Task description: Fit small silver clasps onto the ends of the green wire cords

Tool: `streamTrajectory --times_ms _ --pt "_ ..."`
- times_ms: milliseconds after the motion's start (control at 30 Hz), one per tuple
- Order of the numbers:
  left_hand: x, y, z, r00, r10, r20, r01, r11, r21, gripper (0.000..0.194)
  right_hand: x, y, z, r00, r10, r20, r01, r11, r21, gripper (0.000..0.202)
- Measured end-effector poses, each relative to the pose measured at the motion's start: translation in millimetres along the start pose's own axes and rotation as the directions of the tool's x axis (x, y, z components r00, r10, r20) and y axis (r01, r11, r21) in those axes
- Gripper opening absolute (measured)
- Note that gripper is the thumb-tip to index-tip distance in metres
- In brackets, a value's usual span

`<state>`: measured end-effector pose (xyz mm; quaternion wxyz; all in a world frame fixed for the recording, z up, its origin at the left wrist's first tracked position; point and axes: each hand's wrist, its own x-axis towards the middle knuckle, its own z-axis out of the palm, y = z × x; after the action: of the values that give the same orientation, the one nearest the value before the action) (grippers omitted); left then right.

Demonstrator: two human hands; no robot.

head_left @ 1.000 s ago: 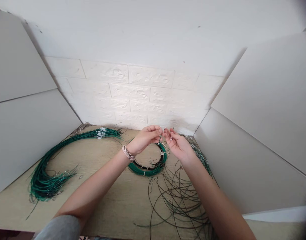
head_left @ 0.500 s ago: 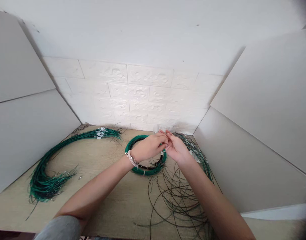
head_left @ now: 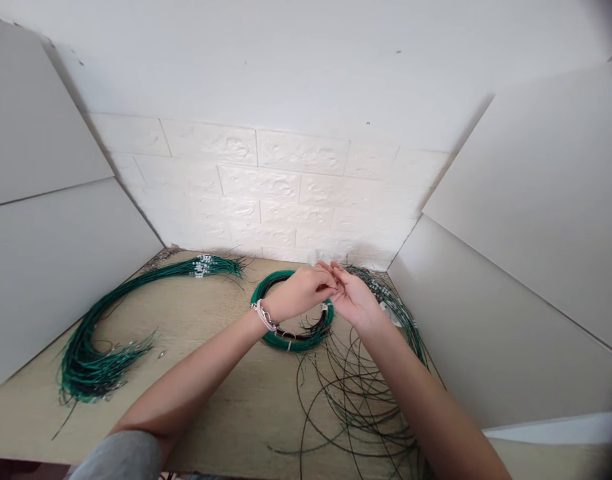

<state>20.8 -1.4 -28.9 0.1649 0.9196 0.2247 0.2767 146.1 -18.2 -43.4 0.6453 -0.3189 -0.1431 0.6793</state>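
My left hand (head_left: 303, 291), with a bracelet and a pale band at the wrist, reaches over a green wire coil (head_left: 292, 345). Its thumb and fingers pinch together at the palm of my right hand; whatever they hold is too small to make out. My right hand (head_left: 353, 298) is turned palm up, its fingers curled in against the left fingertips. Just right of it lies a bundle of dark green wires with small pale tags (head_left: 386, 293). Loose thin dark wires (head_left: 356, 400) spread in loops below my right hand.
On the left of the wooden table (head_left: 206, 320) lies a curved green wire bundle (head_left: 91, 327) with white tags (head_left: 203, 266). A clear plastic item (head_left: 322, 257) sits by the brick-pattern wall (head_left: 276, 180). Grey panels (head_left: 506, 320) stand on both sides.
The left fingers have shifted slightly against the right palm. The whole view has moved very slightly; the wires and coil lie as before.
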Motion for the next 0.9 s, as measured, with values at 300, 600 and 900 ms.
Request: streamTrajectory --times_ms 300,600,900 --pt "3 -5 -3.1 0.949 -0.315 0.016 0.258 0.746 -0.615 0.017 0 0 3 0.999 -0.034 0.006 0.034 0.999 0.018 0.022" --pt "5 -15 -5.2 0.879 -0.473 0.057 0.332 0.522 -0.786 0.020 4 5 -1 0.999 -0.031 0.010 0.030 0.996 0.090 0.022" --pt "6 -29 -1.9 0.799 -0.581 0.153 0.291 0.151 -0.945 0.020 7 11 -6 0.993 -0.119 0.027 0.121 0.988 -0.099 0.006"
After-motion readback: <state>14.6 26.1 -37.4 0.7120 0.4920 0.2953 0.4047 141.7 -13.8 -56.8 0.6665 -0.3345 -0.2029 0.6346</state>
